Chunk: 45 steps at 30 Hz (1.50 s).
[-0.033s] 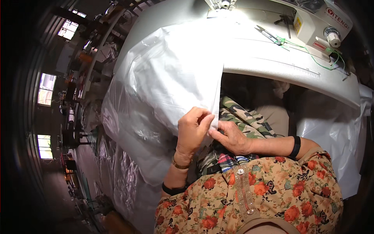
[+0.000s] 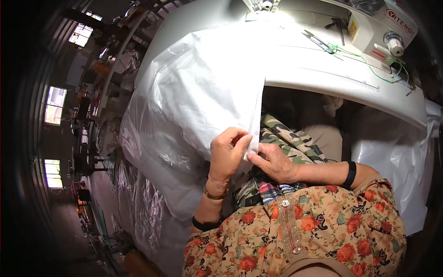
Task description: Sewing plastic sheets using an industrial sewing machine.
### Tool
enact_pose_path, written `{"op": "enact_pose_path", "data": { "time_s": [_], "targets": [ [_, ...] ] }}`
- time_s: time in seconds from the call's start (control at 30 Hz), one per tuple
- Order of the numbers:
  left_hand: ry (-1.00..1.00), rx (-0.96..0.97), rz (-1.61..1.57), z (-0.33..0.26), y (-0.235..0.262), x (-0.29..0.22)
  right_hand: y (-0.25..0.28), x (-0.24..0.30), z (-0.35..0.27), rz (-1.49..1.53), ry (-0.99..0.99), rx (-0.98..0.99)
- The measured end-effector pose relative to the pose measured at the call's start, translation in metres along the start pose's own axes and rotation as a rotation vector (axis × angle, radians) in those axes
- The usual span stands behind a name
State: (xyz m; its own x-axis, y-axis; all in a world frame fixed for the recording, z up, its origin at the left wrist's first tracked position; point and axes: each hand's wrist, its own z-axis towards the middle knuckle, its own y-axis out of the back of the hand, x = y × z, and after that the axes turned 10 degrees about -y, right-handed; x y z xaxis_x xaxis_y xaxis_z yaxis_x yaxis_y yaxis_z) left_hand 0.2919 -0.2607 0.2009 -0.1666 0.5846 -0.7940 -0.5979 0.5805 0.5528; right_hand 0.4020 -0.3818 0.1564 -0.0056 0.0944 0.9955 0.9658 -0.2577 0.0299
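A shiny white plastic-like sheet (image 2: 203, 97) spreads over the left of the sewing table and hangs down toward my lap. Its straight, folded-looking right edge runs down to my fingers. My left hand (image 2: 226, 154) pinches that edge between thumb and fingers. Just to the right and slightly lower, my right hand (image 2: 277, 164) is closed on the lower corner of the same edge, thumb on top. The sheet's far end lies under bright light near the sewing machine's presser foot (image 2: 266, 5). What lies behind the fingers is hidden.
Thread snips (image 2: 319, 42) and green thread (image 2: 369, 64) lie on the white table (image 2: 332, 79), near the sewing machine body (image 2: 383, 34). Camouflage cloth (image 2: 293, 141) covers my lap. More white sheeting (image 2: 392, 161) hangs at the right. Cluttered shelving and windows (image 2: 55, 105) stand at far left.
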Motion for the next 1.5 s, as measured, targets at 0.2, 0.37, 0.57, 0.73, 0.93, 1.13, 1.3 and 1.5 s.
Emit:
{"op": "enact_pose_path", "data": {
  "time_s": [0.2,0.37,0.57,0.73,0.93,1.13,1.3,1.5],
  "targets": [
    [-0.182,0.013,0.157,0.001,0.006,-0.005,0.000,-0.005,0.004,-0.025,0.005,0.002],
    [-0.005,0.133,-0.153,0.004,0.007,-0.028,0.001,-0.003,0.001,-0.201,0.183,-0.083],
    [0.056,0.073,-0.219,-0.008,0.004,-0.016,0.002,-0.002,-0.001,-0.326,0.325,-0.111],
    [-0.015,0.029,-0.083,-0.009,0.006,-0.019,0.000,-0.001,0.002,-0.476,0.471,-0.164],
    [-0.066,0.003,-0.062,-0.009,0.010,-0.013,0.007,0.008,0.006,-0.690,0.521,-0.058],
    [0.043,0.100,-0.072,-0.009,0.018,-0.010,0.039,0.029,0.036,-0.948,0.902,0.240],
    [-0.131,0.033,0.106,-0.014,0.026,-0.034,0.112,0.077,0.081,-0.948,0.699,-0.098],
    [-0.191,0.049,0.193,-0.017,0.031,-0.049,0.167,0.074,0.148,-1.271,0.725,-0.194]
  ]
}}
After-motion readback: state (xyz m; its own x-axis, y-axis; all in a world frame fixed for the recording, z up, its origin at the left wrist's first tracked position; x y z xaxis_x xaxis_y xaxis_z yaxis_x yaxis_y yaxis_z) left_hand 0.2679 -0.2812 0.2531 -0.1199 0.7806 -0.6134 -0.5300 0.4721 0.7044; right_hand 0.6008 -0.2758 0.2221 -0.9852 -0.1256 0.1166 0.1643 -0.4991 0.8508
